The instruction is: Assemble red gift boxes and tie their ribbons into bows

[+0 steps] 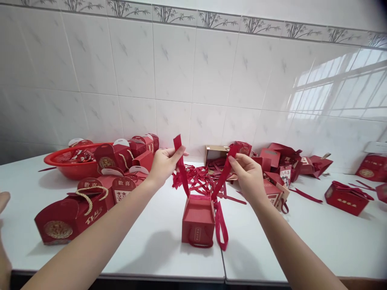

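White tabletop (338,245) bears loose ribbons (198,179) behind ribboned box (198,211).

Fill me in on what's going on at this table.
A person's left hand and right hand each hold up a length of red ribbon over a small red box standing on the white table. The two lengths stand apart, not tied above the box. Loose ribbons lie behind it, and a red basket is off to the left.

The lettering on the small red box (198,225) is too tiny for me to read; 1 bystander's hand (4,262), far left, and 1 reddish item (383,192), far right, are cut off.
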`<state>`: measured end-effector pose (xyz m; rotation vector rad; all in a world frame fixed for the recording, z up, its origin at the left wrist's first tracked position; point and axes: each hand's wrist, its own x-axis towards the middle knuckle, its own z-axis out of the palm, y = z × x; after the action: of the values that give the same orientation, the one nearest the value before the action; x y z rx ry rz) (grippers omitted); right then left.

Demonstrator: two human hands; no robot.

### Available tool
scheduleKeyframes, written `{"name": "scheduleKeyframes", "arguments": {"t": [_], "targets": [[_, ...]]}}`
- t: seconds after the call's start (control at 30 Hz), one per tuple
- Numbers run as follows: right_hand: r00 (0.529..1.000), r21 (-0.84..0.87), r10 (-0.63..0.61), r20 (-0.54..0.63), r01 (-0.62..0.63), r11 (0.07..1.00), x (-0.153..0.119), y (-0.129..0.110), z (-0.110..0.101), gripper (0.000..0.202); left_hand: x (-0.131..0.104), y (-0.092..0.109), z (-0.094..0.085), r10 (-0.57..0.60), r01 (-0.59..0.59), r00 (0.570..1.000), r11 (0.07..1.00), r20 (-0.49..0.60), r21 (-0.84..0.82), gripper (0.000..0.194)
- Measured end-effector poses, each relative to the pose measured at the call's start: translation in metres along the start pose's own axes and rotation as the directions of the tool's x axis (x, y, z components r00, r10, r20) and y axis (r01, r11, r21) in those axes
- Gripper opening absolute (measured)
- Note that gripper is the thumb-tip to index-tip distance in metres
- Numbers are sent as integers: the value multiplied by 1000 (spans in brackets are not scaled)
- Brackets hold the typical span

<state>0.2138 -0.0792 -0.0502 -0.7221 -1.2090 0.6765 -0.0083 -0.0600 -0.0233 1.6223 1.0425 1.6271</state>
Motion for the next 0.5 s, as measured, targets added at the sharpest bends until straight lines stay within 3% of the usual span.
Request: {"name": "scheduleKeyframes", "arguments": {"t": [0.13, 0.27, 0.37, 0.5], "targets": [[996, 51, -10, 90, 5, 999, 7, -9, 17, 25, 1, 10, 10, 15, -16, 998, 1000, 62, 20, 47], [970, 164, 177, 167, -205, 965, 11, -15, 32, 31, -1, 19, 18, 28, -29, 970, 1000, 241, 4, 48], [945, 123, 235, 229, -268, 956, 13, -19, 38, 30, -2, 23, 20, 25, -41, 896, 999, 444, 27, 52], [904, 61, 134, 406, -173, 983, 10, -19, 35, 12, -2, 23, 21, -70, -46, 798, 983, 599, 177, 49]]}}
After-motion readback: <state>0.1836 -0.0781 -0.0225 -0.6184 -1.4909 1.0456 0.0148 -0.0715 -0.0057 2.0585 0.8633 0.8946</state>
